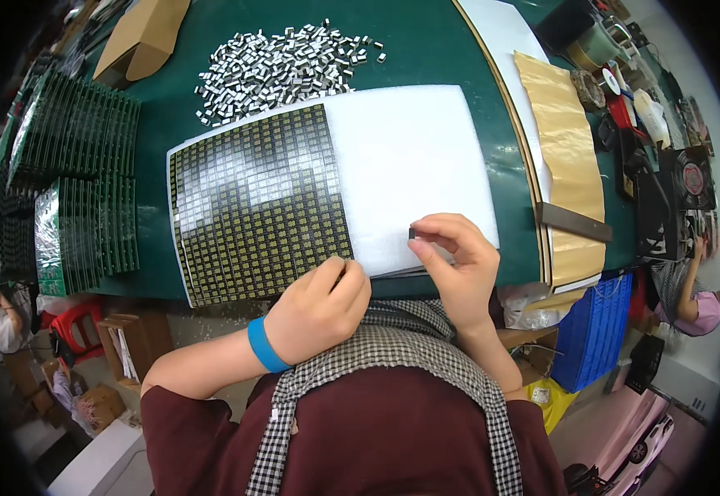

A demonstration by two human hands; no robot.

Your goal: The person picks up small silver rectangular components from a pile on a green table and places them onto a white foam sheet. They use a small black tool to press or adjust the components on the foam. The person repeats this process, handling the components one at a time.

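Note:
My right hand [462,260] pinches a small dark block [412,234] between thumb and fingertips, above the bare white part of a foam sheet [410,149]. Covering the foam's left half is a sheet of small black-and-yellow labels [261,207], glossy where light falls on it. At that sheet's lower right corner my left hand [319,304], with a blue band at the wrist, is closed with its fingertips together. Whatever it holds, if anything, is hidden. Beyond the foam lies a heap of small white-and-black blocks [277,70].
Stacked green circuit boards [87,223] stand at the left, below an open cardboard box [141,41]. Brown paper [567,157] with a dark metal bar [575,221] lies to the right. A blue crate [593,331] stands beside the green table [426,50]. Other people sit at both sides.

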